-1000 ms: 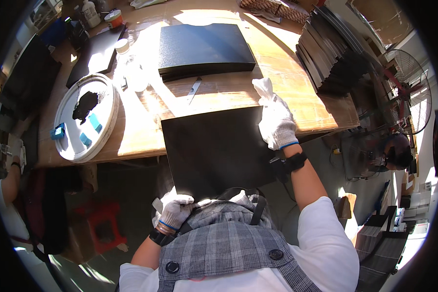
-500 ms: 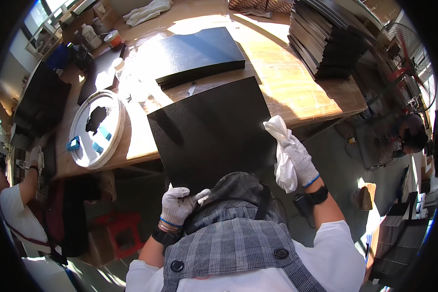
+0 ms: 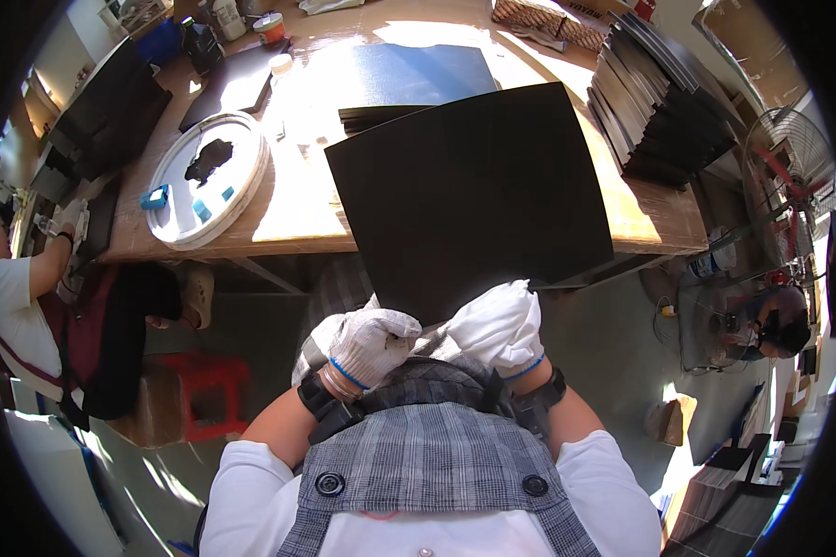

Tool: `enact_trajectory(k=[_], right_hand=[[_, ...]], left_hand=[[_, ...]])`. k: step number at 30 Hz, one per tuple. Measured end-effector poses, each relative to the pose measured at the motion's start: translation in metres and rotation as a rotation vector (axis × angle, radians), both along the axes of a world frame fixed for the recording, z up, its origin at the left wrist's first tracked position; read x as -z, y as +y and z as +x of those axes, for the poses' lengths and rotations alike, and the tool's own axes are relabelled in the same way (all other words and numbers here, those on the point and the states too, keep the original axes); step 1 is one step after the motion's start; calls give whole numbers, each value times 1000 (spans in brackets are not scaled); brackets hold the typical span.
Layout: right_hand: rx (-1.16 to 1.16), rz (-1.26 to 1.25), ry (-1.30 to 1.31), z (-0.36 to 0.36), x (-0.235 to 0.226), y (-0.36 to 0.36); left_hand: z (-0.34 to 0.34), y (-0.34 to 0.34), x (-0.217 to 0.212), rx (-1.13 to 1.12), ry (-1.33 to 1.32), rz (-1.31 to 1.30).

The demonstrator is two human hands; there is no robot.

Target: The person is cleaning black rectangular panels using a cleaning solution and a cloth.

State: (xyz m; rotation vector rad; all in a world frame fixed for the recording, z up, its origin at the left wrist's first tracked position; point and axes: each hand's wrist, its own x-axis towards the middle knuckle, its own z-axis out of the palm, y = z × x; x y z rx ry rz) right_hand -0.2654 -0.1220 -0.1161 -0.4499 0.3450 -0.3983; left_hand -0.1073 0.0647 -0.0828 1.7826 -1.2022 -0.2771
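Note:
A large flat black panel (image 3: 478, 195) spans the middle, tilted over the table's near edge, with its near side close to my body. My left hand (image 3: 372, 345), in a white knit glove with a blue cuff edge, is closed at the panel's near left corner and grips it there. Over my gloved right hand (image 3: 509, 342) a white cloth (image 3: 500, 320) is bunched, and it presses at the panel's near edge. The cloth hides most of that hand's fingers. Behind the panel lies a stack of similar black panels (image 3: 423, 76) in bright sunlight.
On the wooden table (image 3: 297, 209), a round white lid (image 3: 172, 209) carries a black smear and blue sponge pieces. Dark sheets (image 3: 655, 102) are piled at the far right. A standing fan (image 3: 790, 167) is at right; a co-worker (image 3: 28, 297) and red stool (image 3: 215, 395) are at left.
My right hand has moved with the cloth from the panel's right edge to its near edge, closer to my left hand. The panel sits farther right and higher in view, and the view has shifted.

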Motion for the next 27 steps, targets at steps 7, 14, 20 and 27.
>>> enact_trajectory(k=[7,14,20,27], right_hand=[[-283,204,129,8,4,16],[-636,-2018,148,9,-61,2],[-622,-1539,365,-27,-80,-26],[276,-428,131,-35,-73,-159]], left_hand=[[10,13,-3,-63,-56,-21],[14,36,28,-142,112,-36],[28,54,74,-93,983,-250],[41,40,37,-91,1790,-442]])
